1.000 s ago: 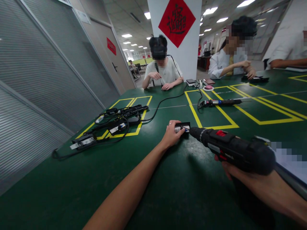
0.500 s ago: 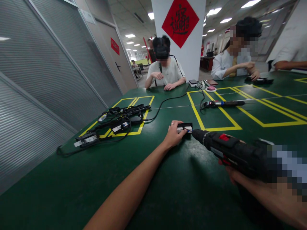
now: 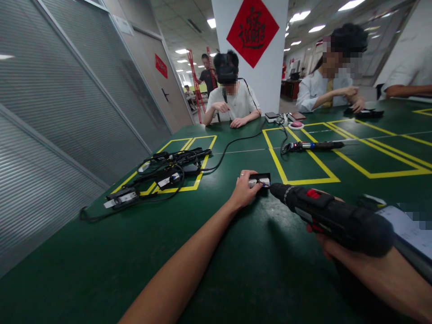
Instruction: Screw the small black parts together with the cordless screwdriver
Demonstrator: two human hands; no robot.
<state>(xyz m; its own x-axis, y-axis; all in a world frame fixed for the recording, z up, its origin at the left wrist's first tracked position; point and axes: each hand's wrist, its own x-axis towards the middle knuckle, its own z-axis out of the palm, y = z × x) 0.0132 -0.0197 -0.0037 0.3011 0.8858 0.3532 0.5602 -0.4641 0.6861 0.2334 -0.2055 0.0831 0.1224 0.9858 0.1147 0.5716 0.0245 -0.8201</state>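
Observation:
My left hand (image 3: 243, 190) grips a small black box-shaped part (image 3: 262, 179) that rests on the green table (image 3: 135, 252), fingers pinched around its left end. My right hand (image 3: 332, 245) is wrapped around a black electric screwdriver (image 3: 332, 216) with a red switch. The driver's tip touches the near right edge of the black part. Most of my right hand is hidden under the tool body.
A tangle of black cables and adapters (image 3: 158, 173) lies in a yellow-marked box at the left. A second screwdriver (image 3: 315, 145) lies beyond. Three people sit at the far side, one (image 3: 231, 96) facing me. A paper (image 3: 410, 229) lies at the right edge.
Almost nothing has moved: both hands stay on the part and the driver. The view shifted slightly, and a person has come into sight in the far corridor.

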